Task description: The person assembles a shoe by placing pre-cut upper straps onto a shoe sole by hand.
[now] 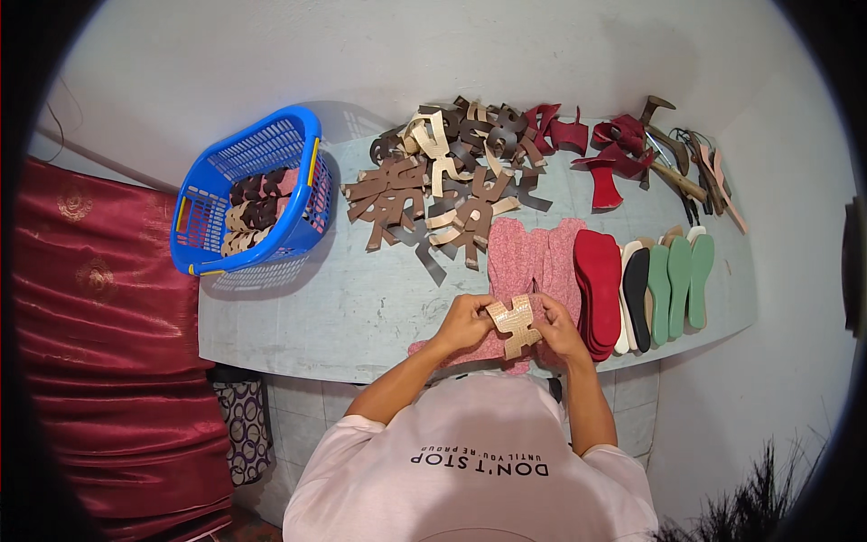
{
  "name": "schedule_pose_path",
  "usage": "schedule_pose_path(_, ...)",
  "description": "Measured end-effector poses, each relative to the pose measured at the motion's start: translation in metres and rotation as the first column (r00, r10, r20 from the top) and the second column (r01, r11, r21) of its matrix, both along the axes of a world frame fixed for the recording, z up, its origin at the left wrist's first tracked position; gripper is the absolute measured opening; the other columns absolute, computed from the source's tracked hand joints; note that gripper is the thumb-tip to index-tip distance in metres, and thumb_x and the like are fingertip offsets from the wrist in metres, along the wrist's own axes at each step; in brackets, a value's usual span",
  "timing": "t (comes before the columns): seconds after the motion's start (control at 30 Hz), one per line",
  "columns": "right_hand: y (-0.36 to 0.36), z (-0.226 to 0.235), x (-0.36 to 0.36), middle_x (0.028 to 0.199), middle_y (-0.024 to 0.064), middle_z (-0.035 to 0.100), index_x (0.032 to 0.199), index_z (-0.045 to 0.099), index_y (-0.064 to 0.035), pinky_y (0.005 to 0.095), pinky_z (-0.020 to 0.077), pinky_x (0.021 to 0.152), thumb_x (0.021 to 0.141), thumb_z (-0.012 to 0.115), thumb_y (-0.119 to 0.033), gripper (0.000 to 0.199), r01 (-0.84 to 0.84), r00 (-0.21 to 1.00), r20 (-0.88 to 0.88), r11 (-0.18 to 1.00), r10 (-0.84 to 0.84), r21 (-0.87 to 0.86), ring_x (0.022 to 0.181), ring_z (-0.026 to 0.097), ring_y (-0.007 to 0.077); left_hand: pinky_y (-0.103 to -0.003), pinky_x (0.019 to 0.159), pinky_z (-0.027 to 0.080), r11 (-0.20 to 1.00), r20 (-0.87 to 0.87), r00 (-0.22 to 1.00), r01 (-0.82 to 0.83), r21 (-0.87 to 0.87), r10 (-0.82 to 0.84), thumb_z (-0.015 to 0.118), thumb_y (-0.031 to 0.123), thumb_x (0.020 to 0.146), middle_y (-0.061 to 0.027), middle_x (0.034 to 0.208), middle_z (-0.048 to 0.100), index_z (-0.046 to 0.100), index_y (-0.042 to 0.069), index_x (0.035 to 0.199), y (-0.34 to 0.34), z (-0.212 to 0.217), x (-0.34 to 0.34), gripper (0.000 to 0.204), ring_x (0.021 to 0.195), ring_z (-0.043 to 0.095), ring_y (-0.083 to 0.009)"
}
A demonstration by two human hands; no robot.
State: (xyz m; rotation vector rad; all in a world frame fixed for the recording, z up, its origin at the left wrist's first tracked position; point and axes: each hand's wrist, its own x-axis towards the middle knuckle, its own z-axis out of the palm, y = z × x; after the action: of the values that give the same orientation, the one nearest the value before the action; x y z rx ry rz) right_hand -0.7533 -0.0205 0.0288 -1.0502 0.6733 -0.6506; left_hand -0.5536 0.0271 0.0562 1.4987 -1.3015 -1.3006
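Between my hands is a shiny tan sandal strap piece (514, 327) with notched edges, roughly H-shaped. My left hand (465, 323) is closed on its left edge, with the fingers curled. On the opposite edge, my right hand (559, 331) pinches it between thumb and fingers. Under the piece and my hands lies a pink speckled cloth (537, 257), spread on the table near its front edge. Just right of my right hand is a stack of red shoe insoles (596, 289).
Cut brown, black and cream strap pieces (442, 181) are heaped behind the cloth. Dark red pieces (607, 163) lie beside a hammer (652, 113) and other tools. Black insoles (637, 298) and green insoles (678, 285) stand rightward. A blue basket (293, 221) sits left, holding strap pieces.
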Motion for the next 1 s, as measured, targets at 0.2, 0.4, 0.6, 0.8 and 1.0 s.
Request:
schedule_pose_path(0.2,0.001,-0.006,-0.002,0.096,0.0045,0.059,0.113,0.05,0.0016,0.0235,0.047,0.072,0.08,0.054,0.003,0.033,-0.044,0.998,-0.042,0.998,0.042,-0.048,0.084,0.058,0.0097,-0.026,0.058,0.043,0.998,0.072,0.995,0.068,0.013,-0.069,0.06,0.004,0.074,-0.0058,0.068,0.064,0.067,0.001,0.086,-0.003,0.009,0.003,0.014,0.061,0.053,-0.0078)
schedule_pose_path(0.4,0.009,-0.01,0.004,0.093,0.0033,0.059,0.111,0.052,0.0011,0.0232,0.0469,0.069,0.079,0.054,0.003,0.032,-0.081,0.993,-0.095,0.994,0.074,-0.072,0.081,0.057,0.0089,-0.028,0.061,0.045,0.992,0.211,0.97,0.124,0.005,-0.122,0.06,0.004,0.073,-0.0141,0.071,0.065,0.067,0.001,0.087,0.0,0.006,0.013,0.016,0.063,0.058,-0.0129)
schedule_pose_path(0.6,0.006,-0.002,0.003,0.095,0.004,0.059,0.111,0.051,0.002,0.0236,0.0466,0.072,0.08,0.055,0.002,0.032,-0.104,0.992,-0.079,0.995,0.103,-0.005,0.083,0.057,0.0089,-0.027,0.059,0.044,0.996,0.19,0.978,0.091,-0.025,-0.084,0.058,0.003,0.073,-0.0112,0.069,0.065,0.068,0.002,0.085,0.006,0.003,0.011,0.016,0.063,0.057,-0.0108)
schedule_pose_path(0.8,0.008,-0.01,0.001,0.097,0.005,0.059,0.113,0.051,0.0032,0.025,0.0459,0.076,0.08,0.056,0.002,0.034,-0.103,0.982,-0.167,0.993,0.093,-0.049,0.087,0.056,0.0102,-0.025,0.063,0.047,0.972,-0.178,0.982,-0.012,0.236,0.055,0.064,0.003,0.075,-0.006,0.076,0.067,0.067,-0.002,0.088,0.017,-0.021,0.009,0.014,0.068,0.059,-0.0089)
schedule_pose_path(1.0,0.013,-0.025,0.01,0.098,0.005,0.059,0.114,0.05,0.0031,0.0244,0.0458,0.076,0.08,0.055,0.003,0.034,-0.054,0.997,-0.051,0.998,0.055,0.033,0.087,0.056,0.0103,-0.023,0.07,0.047,0.953,-0.263,0.962,0.005,0.303,0.078,0.066,0.002,0.075,-0.0044,0.082,0.066,0.066,-0.002,0.091,0.03,-0.032,0.015,0.017,0.075,0.059,-0.0081)
